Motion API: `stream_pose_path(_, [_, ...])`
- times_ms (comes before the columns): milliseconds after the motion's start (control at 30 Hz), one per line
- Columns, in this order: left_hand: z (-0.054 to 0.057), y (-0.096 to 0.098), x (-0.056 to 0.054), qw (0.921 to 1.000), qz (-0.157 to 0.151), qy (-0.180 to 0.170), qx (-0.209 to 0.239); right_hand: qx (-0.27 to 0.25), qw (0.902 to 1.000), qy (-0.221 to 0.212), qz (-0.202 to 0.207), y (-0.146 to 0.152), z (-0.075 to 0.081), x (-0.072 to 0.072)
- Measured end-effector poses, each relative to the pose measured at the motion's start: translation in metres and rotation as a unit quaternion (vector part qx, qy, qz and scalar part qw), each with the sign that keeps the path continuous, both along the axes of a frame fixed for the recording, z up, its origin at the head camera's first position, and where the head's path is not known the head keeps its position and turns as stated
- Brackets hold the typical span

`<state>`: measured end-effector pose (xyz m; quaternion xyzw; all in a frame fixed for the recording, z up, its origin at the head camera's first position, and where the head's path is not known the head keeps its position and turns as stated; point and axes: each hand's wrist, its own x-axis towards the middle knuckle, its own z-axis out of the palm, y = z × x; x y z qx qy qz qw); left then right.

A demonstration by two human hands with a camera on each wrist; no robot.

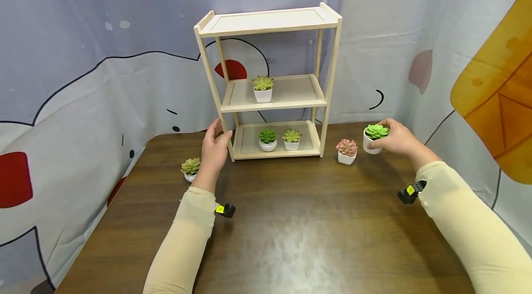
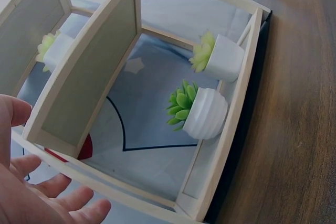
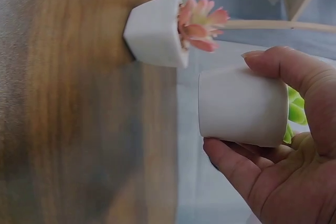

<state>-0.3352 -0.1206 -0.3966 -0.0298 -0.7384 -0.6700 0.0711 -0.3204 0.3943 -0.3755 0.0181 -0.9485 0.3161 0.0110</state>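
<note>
My right hand (image 1: 396, 138) grips a bright green succulent in a round white pot (image 3: 241, 107), thumb on one side and fingers on the other. In the right wrist view the pot appears raised off the table. Close by stands a pink succulent in a square white pot (image 1: 347, 152). My left hand (image 1: 214, 146) is beside the left post of a wooden three-tier shelf (image 1: 266, 108), thumb and fingers spread apart with nothing held; I cannot tell whether it touches the post. A dark green succulent (image 2: 205, 114) and a yellow-green one (image 2: 223, 59) sit on the bottom tier.
Another potted succulent (image 1: 263, 90) stands on the middle tier. One more succulent (image 1: 190, 168) is on the brown table (image 1: 299, 220), left of my left forearm and partly hidden by it. A patterned curtain (image 1: 137, 77) hangs behind and at the sides.
</note>
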Motion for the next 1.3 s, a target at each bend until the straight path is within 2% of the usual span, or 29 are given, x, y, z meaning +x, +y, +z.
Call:
stream_pose_path(167, [-0.001, 0.001, 0.003, 0.9999, -0.001, 0.013, 0.000, 0.007, 0.9998, -0.020, -0.004, 0.002, -0.012, -0.005])
stream_pose_path(400, [-0.002, 0.001, 0.003, 0.9999, -0.001, 0.016, 0.000, 0.009, 0.9995, -0.030, -0.002, -0.002, -0.019, -0.005])
stream_pose_path(633, [0.011, 0.003, 0.010, 1.0000, -0.003, -0.002, 0.000, 0.007, 0.9994, -0.033, 0.000, -0.003, -0.028, -0.007])
stream_pose_path(700, [0.012, 0.003, 0.011, 1.0000, -0.003, -0.001, 0.000, 0.007, 0.9994, -0.034, -0.001, -0.003, -0.030, -0.007])
stream_pose_path(1033, [-0.003, 0.000, 0.001, 0.9999, -0.001, 0.013, 0.001, 0.003, 0.9990, -0.044, -0.001, -0.004, -0.039, -0.008])
stream_pose_path(1300, [-0.002, -0.001, 0.003, 0.9999, 0.001, 0.015, -0.002, 0.006, 0.9986, -0.053, -0.001, -0.005, -0.041, -0.007])
